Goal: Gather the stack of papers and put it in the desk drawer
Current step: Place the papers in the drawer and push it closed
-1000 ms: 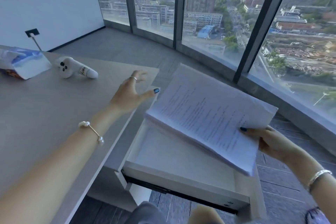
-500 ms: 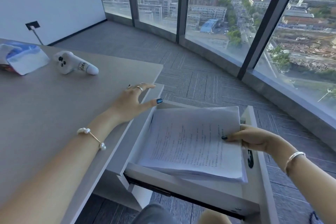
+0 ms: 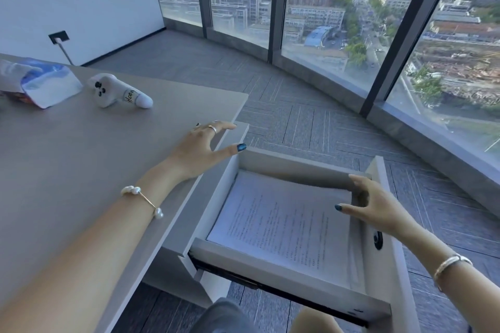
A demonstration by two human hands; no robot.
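The stack of printed papers (image 3: 281, 224) lies flat inside the open desk drawer (image 3: 305, 161), which sticks out from the right side of the desk (image 3: 67, 159). My right hand (image 3: 376, 205) hovers over the stack's right edge near the drawer's front panel, fingers spread, holding nothing. My left hand (image 3: 200, 147) rests open on the desk's right corner, thumb reaching past the edge toward the drawer.
A white toy-like object with black dots (image 3: 119, 90) and a blue-and-white packet (image 3: 43, 84) lie at the back of the desk. Grey carpet floor (image 3: 311, 116) runs to tall windows (image 3: 324, 8) on the right. My knees show below the drawer.
The right hand lowered the stack of papers into the drawer and let go; the stack now lies flat. The left hand stayed on the desk corner.
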